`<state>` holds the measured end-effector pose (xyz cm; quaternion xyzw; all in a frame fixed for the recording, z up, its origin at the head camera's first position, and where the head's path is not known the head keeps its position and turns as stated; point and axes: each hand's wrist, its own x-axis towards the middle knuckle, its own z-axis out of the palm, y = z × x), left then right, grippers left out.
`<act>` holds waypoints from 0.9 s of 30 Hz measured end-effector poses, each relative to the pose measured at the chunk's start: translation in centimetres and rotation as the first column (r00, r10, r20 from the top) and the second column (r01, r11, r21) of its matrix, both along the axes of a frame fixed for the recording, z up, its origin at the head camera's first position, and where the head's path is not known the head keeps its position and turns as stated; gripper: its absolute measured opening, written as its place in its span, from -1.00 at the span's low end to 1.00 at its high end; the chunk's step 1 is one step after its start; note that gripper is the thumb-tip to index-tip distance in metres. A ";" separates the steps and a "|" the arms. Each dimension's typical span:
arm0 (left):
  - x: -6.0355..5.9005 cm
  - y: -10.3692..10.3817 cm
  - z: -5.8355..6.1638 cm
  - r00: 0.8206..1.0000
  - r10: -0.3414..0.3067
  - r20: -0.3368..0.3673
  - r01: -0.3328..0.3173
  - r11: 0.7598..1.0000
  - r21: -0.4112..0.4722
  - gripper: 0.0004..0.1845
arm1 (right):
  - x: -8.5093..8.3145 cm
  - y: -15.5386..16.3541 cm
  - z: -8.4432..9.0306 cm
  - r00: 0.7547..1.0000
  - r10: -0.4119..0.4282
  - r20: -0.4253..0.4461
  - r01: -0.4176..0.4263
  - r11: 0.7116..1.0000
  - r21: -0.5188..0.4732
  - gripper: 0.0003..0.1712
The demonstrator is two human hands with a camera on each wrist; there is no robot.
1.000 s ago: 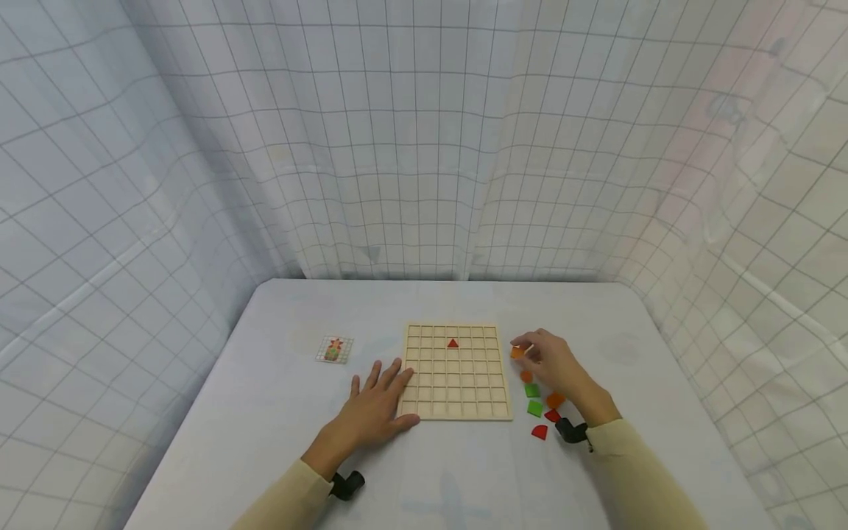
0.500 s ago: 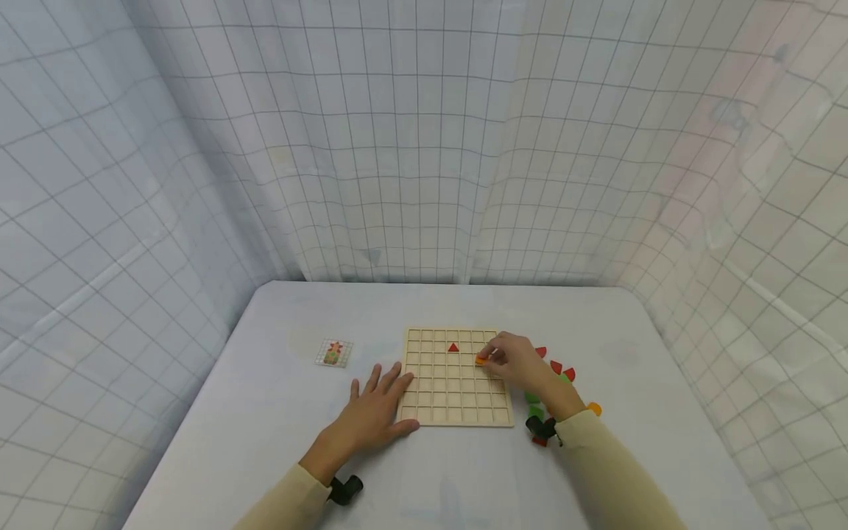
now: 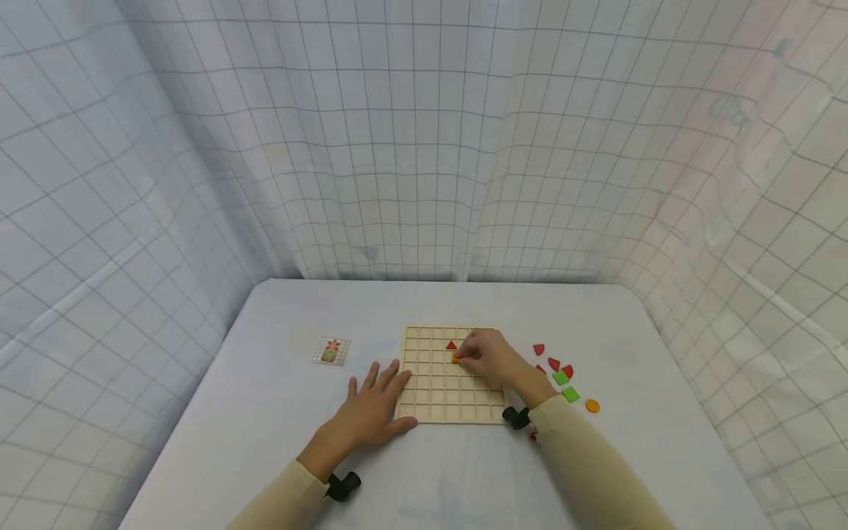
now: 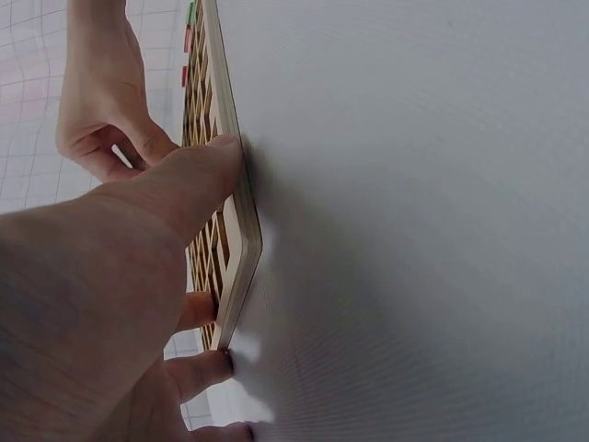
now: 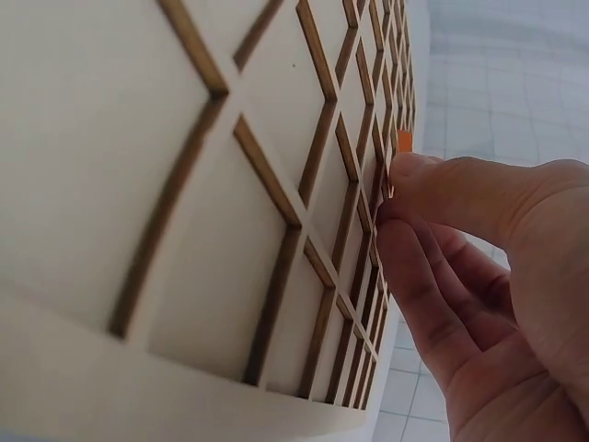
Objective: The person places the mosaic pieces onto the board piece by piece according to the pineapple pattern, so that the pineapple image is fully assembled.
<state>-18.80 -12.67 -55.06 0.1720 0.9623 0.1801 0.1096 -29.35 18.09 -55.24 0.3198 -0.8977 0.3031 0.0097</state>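
Right hand [image 3: 492,356] reaches over the wooden grid board [image 3: 437,401], wrist raised, forearm coming in from the lower right. Grip closed: thumb and forefinger pinch a small orange piece [image 3: 456,358], fingertips [image 5: 405,198] down at the board's surface. The piece sits at a cell just below the red triangle [image 3: 451,344], which lies in the board's second row; whether the piece is fully seated in the cell is unclear.

Left hand [image 3: 372,411] lies flat on the desk [image 3: 265,412] at the board's left edge, fingers spread and straight. In the left wrist view the thumb [image 4: 198,180] presses the board's rim, other fingers touch the edge lower down. Grip open, holding nothing.

Loose red, green and orange pieces [image 3: 560,377] lie on the desk right of the board. A small pattern card [image 3: 331,351] lies to the left, apart from the board.
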 end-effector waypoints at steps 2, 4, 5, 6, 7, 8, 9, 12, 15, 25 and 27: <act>0.0 0.0 0.0 1.000 -0.002 0.004 0.002 1.000 0.002 0.02 | -0.1 -0.2 -0.1 1.000 0.003 0.017 -0.003 1.000 0.001 -0.88; 0.0 0.0 0.0 1.000 -0.005 0.004 0.005 1.000 0.005 0.02 | -0.2 -0.3 -0.2 1.000 0.002 0.024 -0.002 1.000 0.010 -0.88; 0.0 0.0 0.0 1.000 -0.006 0.003 0.006 1.000 0.005 0.02 | -0.2 -0.4 -0.2 1.000 -0.001 0.027 0.000 1.000 0.013 -0.88; 0.0 -0.1 0.0 1.000 -0.007 0.001 0.007 1.000 0.004 0.02 | -0.3 -0.4 -0.2 1.000 -0.003 0.029 0.002 1.000 0.018 -0.88; 0.0 -0.1 0.0 1.000 -0.008 -0.001 0.008 1.000 0.003 0.02 | -0.3 -0.5 -0.1 1.000 -0.002 0.028 0.002 1.000 0.021 -0.88; 0.0 -0.1 0.0 1.000 -0.009 -0.004 0.009 1.000 0.003 0.02 | -0.3 -0.6 -0.1 1.000 -0.003 0.031 0.003 1.000 0.020 -0.88; 0.1 -0.1 0.0 1.000 -0.010 -0.007 0.010 1.000 0.001 0.02 | -0.3 -0.7 0.0 1.000 -0.005 0.030 0.005 1.000 0.022 -0.88; 0.1 -0.1 0.0 1.000 -0.015 -0.012 0.015 1.000 -0.001 0.01 | -0.4 -0.8 0.2 1.000 -0.004 0.030 0.003 0.999 0.033 -0.88; 0.1 0.0 -0.1 1.000 -0.012 -0.016 0.012 1.000 -0.004 0.01 | -0.5 -0.9 0.4 1.000 0.022 0.008 -0.022 0.999 0.038 -0.88; 0.1 0.0 -0.2 1.000 -0.014 -0.021 0.014 1.000 -0.008 0.01 | -1.3 -0.8 -0.7 0.989 0.110 -0.099 -0.108 0.994 0.020 -0.91; 0.1 0.0 -0.2 1.000 -0.015 -0.020 0.015 1.000 -0.010 0.01 | -1.3 -1.1 -0.6 0.990 0.101 -0.100 -0.098 0.995 0.030 -0.93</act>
